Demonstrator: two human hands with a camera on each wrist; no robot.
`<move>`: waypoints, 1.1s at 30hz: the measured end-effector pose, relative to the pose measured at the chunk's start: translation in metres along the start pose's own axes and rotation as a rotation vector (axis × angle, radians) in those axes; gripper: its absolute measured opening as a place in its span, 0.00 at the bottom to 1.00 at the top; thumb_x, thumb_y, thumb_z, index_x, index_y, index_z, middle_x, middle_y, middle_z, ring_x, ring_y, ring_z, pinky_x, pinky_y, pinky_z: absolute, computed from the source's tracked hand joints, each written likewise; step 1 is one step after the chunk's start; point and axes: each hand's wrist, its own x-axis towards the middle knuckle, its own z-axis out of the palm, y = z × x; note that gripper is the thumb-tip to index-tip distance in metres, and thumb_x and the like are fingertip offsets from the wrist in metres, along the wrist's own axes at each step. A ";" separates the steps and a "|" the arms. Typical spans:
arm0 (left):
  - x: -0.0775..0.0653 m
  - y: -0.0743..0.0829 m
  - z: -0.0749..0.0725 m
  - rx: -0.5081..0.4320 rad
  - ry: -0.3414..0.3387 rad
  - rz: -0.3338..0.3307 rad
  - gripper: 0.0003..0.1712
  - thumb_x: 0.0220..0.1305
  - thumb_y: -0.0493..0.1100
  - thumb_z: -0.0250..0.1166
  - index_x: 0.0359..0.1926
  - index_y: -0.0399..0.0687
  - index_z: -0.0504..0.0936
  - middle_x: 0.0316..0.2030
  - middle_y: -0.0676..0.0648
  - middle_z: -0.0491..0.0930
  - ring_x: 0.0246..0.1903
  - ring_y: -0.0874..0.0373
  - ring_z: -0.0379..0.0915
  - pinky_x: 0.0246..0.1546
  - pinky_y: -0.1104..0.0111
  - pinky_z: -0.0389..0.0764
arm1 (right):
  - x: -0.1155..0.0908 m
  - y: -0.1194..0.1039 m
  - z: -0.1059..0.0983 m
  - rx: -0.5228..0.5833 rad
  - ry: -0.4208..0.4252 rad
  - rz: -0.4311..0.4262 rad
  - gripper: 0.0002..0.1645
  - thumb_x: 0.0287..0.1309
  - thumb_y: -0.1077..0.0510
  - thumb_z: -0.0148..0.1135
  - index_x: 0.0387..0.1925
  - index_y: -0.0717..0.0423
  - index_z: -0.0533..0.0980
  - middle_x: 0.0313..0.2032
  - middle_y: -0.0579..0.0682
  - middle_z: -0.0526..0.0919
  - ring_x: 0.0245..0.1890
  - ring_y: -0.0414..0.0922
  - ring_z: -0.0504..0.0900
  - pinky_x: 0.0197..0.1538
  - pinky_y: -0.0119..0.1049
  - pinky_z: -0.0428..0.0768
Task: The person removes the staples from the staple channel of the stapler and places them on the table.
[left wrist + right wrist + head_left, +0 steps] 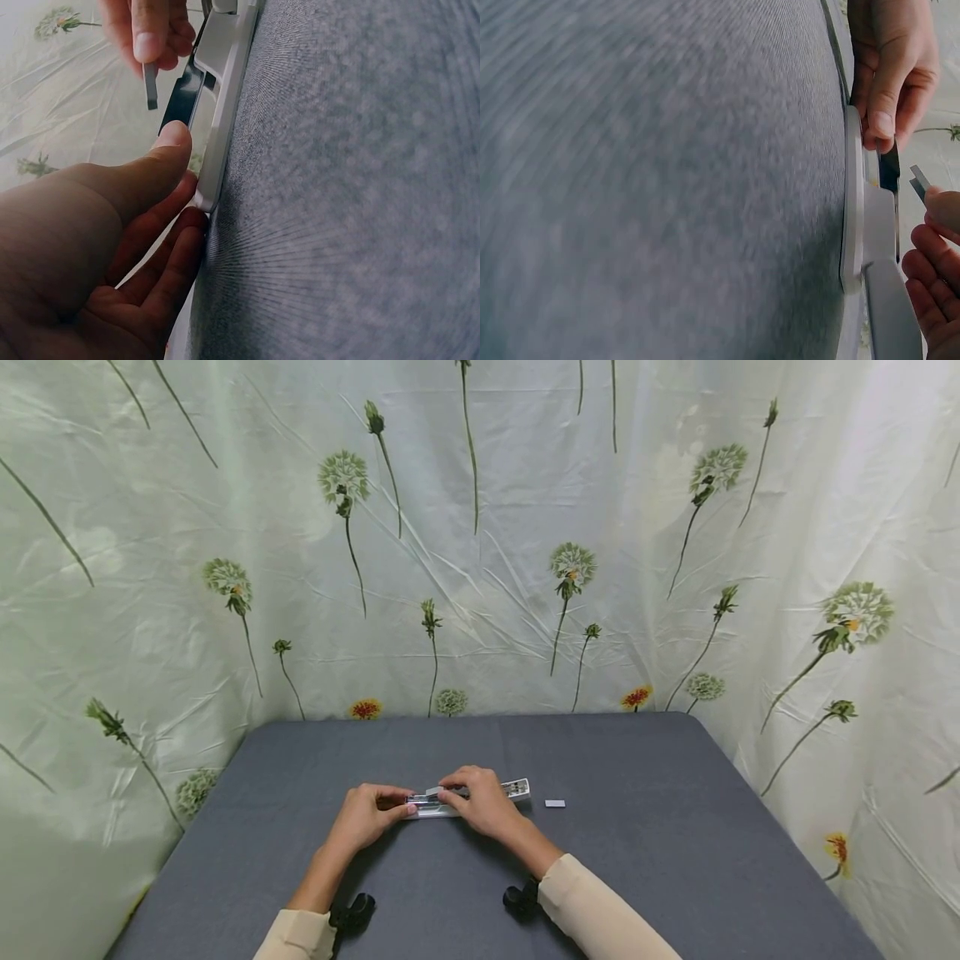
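A white and grey stapler (435, 812) lies across the table, its top arm (517, 789) swung back to the right with the inner side showing. My left hand (363, 817) holds the stapler's left end, the thumb on the dark metal magazine (180, 101) and the fingertips at the base's end (208, 196). Over the middle of the stapler, my right hand (480, 800) pinches a short grey strip of staples (920, 180) between thumb and fingers. In the left wrist view the strip hangs beside the magazine, apart from it.
Just right of the stapler, a small pale strip (555, 803) lies on the grey cloth-covered table (637, 860). A curtain (510, 610) printed with dandelions hangs behind and at both sides. Black wrist mounts (354, 913) sit under both forearms.
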 end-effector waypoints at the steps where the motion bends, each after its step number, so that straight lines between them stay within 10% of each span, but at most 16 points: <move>1: 0.000 0.000 0.000 -0.001 0.000 -0.002 0.11 0.56 0.48 0.80 0.41 0.56 0.93 0.36 0.52 0.91 0.33 0.66 0.85 0.35 0.69 0.81 | -0.001 0.001 -0.001 0.005 0.000 0.004 0.14 0.67 0.53 0.69 0.48 0.55 0.88 0.43 0.48 0.89 0.46 0.44 0.87 0.49 0.38 0.83; 33: 0.000 -0.002 0.001 0.010 0.011 0.003 0.12 0.55 0.47 0.80 0.41 0.56 0.93 0.34 0.55 0.90 0.33 0.67 0.84 0.36 0.69 0.81 | -0.027 0.034 -0.068 0.076 0.123 0.062 0.12 0.66 0.56 0.70 0.47 0.58 0.88 0.45 0.51 0.89 0.47 0.49 0.87 0.48 0.54 0.84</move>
